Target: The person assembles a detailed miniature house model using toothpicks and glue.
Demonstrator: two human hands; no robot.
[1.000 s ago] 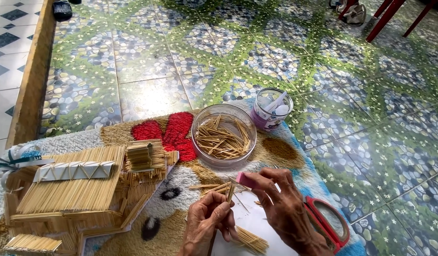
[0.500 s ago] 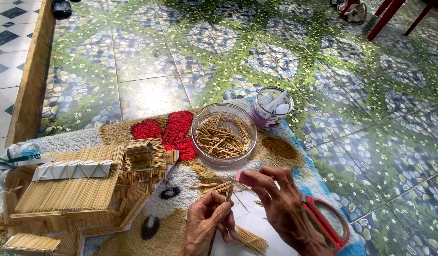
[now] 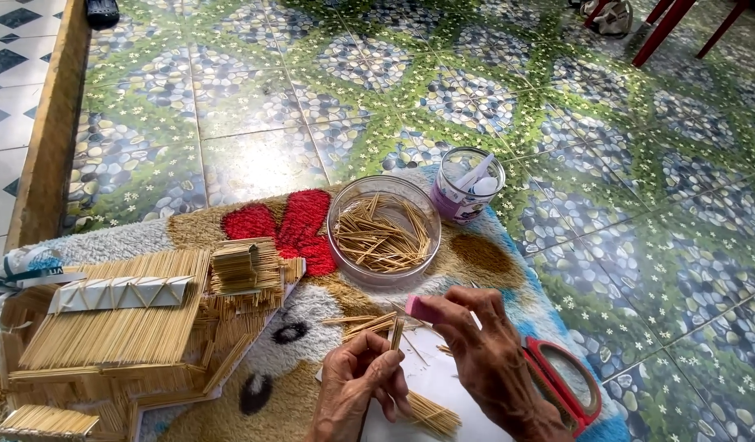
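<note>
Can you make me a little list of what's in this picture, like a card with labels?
Place: a patterned rug on a tiled floor
Left hand: pinches a few sticks upright
Right hand: holds a small pink piece beside the sticks
Bowl: clear, full of loose sticks
Cup: small, behind the bowl, white things inside
Stick house: on the rug, to the left
Scissors: red handles, by the right hand
Paper: white, under the hands

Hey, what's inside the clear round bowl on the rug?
The clear bowl holds a loose pile of thin wooden sticks, lying crisscross. Whatever lies beneath that pile is hidden by the sticks.
</note>
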